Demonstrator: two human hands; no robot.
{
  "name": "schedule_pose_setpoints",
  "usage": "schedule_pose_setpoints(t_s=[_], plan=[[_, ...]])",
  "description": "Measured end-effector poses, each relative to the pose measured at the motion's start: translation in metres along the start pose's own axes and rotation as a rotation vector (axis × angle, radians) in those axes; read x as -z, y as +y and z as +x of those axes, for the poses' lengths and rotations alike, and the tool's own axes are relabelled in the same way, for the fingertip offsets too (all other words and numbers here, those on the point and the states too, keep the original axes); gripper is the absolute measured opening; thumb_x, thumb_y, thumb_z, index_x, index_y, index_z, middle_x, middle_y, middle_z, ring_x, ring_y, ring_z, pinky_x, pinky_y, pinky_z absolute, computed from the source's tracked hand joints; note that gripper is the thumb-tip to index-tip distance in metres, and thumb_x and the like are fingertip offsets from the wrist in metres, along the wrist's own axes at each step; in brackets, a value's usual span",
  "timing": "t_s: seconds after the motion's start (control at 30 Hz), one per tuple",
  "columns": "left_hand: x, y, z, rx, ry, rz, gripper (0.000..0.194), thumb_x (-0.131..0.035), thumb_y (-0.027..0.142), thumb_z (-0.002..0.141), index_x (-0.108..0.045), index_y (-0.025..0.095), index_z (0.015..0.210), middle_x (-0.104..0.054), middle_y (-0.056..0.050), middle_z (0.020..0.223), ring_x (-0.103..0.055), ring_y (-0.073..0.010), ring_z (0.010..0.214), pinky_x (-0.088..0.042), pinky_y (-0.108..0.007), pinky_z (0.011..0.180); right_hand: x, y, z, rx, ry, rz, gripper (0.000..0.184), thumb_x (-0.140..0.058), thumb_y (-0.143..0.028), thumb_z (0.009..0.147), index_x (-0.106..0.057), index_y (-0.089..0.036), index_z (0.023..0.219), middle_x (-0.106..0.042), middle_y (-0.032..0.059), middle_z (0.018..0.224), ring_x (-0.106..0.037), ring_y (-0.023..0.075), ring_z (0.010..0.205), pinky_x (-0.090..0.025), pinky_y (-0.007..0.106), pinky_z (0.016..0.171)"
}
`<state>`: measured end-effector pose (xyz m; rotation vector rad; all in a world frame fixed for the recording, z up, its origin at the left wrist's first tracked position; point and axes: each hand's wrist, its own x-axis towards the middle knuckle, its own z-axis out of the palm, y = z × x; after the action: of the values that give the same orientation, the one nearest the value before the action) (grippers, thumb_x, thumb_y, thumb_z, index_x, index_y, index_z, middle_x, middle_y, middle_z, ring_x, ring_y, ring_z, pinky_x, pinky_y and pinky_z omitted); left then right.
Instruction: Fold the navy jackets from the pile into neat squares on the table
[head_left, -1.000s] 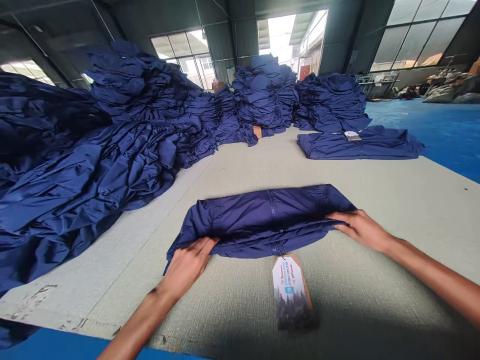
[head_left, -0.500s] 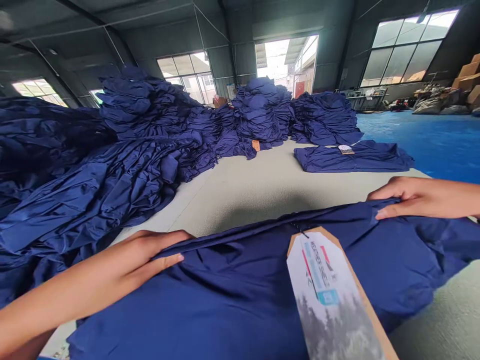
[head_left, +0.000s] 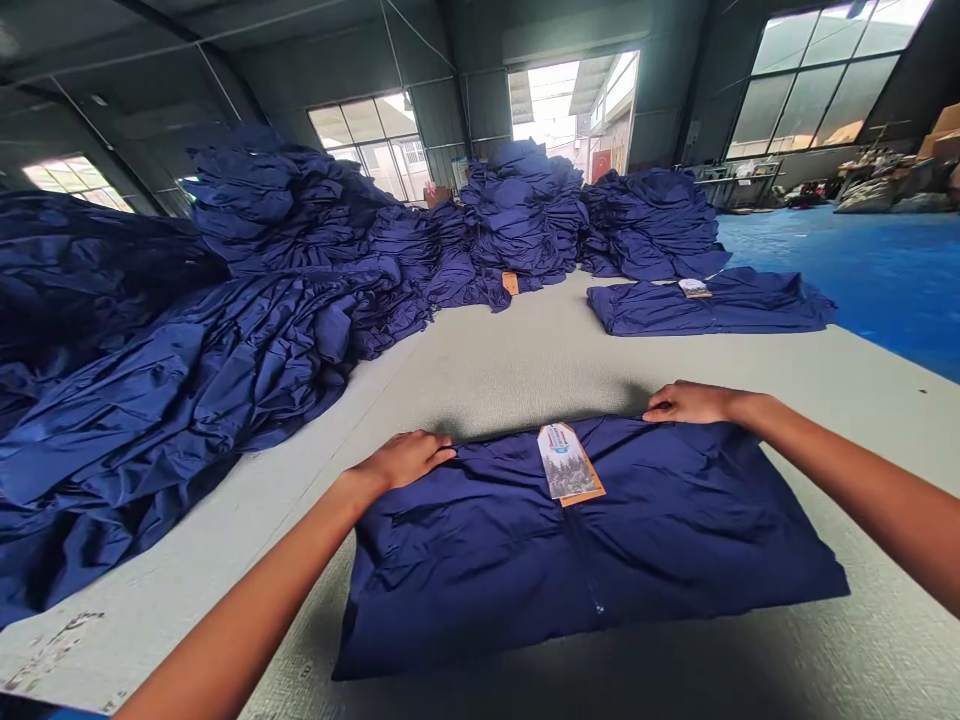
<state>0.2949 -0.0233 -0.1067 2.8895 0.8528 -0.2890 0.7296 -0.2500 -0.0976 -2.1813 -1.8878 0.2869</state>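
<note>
A folded navy jacket [head_left: 480,560] is stretched between my hands, just over or on the pale table [head_left: 510,360]; I cannot tell whether it fully rests there. My left hand [head_left: 412,458] pinches its far edge near the left end. On the right, my right hand [head_left: 686,402] grips the same edge, fingers closed on the cloth. A cardboard hang tag [head_left: 570,465] printed with trees lies on the jacket's front, above a zipper [head_left: 589,570] that runs down the middle.
Large heaps of navy garments [head_left: 262,340] cover the left and back of the table. Another folded jacket [head_left: 720,305] with a tag lies at the far right. Beyond the right edge is blue floor [head_left: 840,260], with sacks [head_left: 892,190] by the wall.
Both hands have moved forward and down, away from the camera, carrying the jacket toward the tabletop. The hang tag, close to the camera before, now lies flatter against the jacket.
</note>
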Motion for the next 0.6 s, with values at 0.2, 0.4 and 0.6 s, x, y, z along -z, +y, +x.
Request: schedule_pose_setpoints(t_s=[0.2, 0.4, 0.6], plan=[[-0.011, -0.018, -0.02, 0.083, 0.007, 0.094, 0.061, -0.017, 0.056, 0.1, -0.067, 0.021, 0.107, -0.073, -0.012, 0.088, -0.07, -0.0289, 0.086, -0.048, -0.037, 0.08, -0.029, 0.053, -0.002, -0.094, -0.063, -0.06, 0.071, -0.024, -0.066, 0.094, -0.076, -0.019, 0.096, -0.075, 0.0129, 0.105, -0.068, 0.0294, 0.102, -0.049, 0.04, 0.094], [-0.002, -0.008, -0.008, 0.066, 0.194, 0.104, 0.053, -0.02, 0.05, 0.102, -0.062, 0.021, 0.115, -0.071, -0.01, 0.105, -0.067, -0.0258, 0.098, -0.048, -0.036, 0.088, -0.029, 0.024, -0.005, 0.0, 0.168, -0.316, 0.047, -0.031, -0.041, 0.1, -0.07, -0.018, 0.115, -0.069, 0.0148, 0.116, -0.067, 0.0267, 0.101, -0.05, 0.041, 0.092], [0.04, 0.07, 0.014, -0.305, 0.258, 0.124, 0.039, -0.035, 0.043, 0.102, -0.061, 0.023, 0.122, -0.066, -0.008, 0.116, -0.065, -0.0226, 0.101, -0.047, -0.035, 0.093, -0.034, -0.061, -0.009, 0.475, 0.122, -0.179, 0.066, -0.059, -0.035, 0.091, -0.036, -0.033, 0.153, -0.035, 0.0006, 0.159, -0.028, 0.0271, 0.147, -0.031, 0.046, 0.117]])
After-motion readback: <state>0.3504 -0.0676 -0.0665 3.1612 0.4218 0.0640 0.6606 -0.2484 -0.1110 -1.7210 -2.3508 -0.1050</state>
